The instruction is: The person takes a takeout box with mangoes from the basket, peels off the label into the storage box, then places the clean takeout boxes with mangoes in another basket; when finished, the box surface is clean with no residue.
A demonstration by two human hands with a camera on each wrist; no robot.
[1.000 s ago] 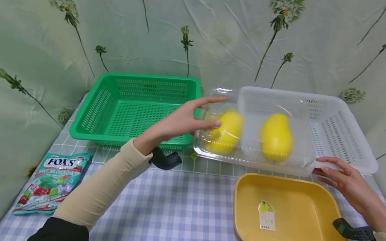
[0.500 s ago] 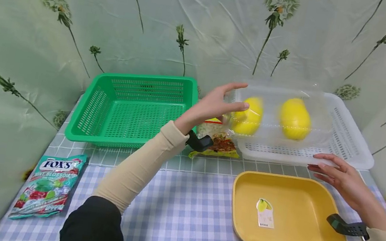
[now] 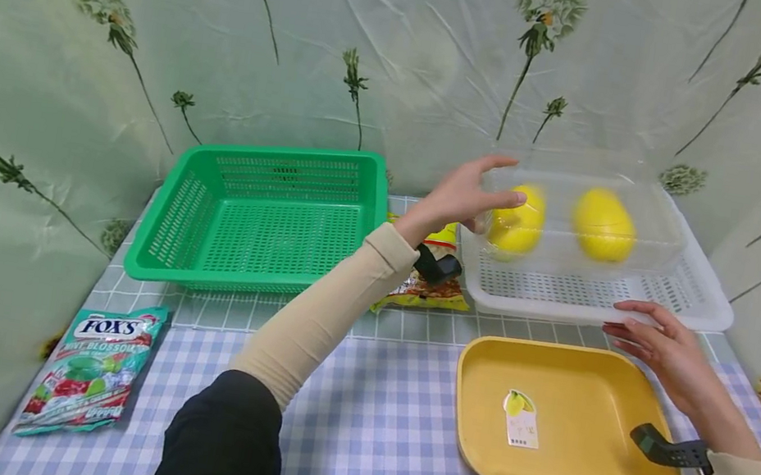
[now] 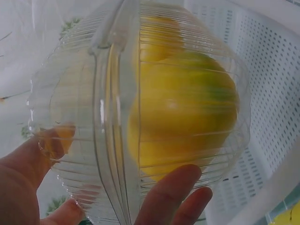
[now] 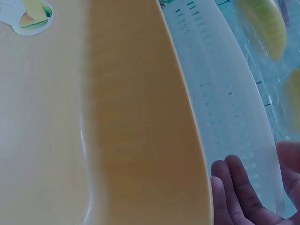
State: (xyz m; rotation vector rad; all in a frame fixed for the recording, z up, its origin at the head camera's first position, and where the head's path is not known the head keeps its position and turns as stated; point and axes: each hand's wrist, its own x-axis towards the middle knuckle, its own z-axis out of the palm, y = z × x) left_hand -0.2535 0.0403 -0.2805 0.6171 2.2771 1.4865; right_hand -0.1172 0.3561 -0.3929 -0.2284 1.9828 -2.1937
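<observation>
My left hand (image 3: 465, 193) grips the left end of a clear plastic clamshell box (image 3: 555, 228), thumb and fingers spread around it. Inside lie two yellow, mango-shaped fruits, one on the left (image 3: 517, 222) and another on the right (image 3: 604, 225). In the left wrist view, the nearer fruit (image 4: 185, 112) has a green patch. The box is over the white perforated basket (image 3: 701, 309); whether they touch I cannot tell. My right hand (image 3: 664, 353) hovers by that basket's front rim with loosely extended fingers, above the yellow tray's (image 3: 588, 436) far right corner.
A green perforated basket (image 3: 275, 242) stands at the back left. Between the baskets lies a yellow snack bag (image 3: 426, 299), partly behind my left arm. A teal FOX'S candy bag (image 3: 93, 375) lies front left. A floral curtain (image 3: 410, 51) hangs behind.
My left hand has carried the box right and back, away from my right hand and over the white basket, uncovering the snack bag. My right hand stays nearly in place.
</observation>
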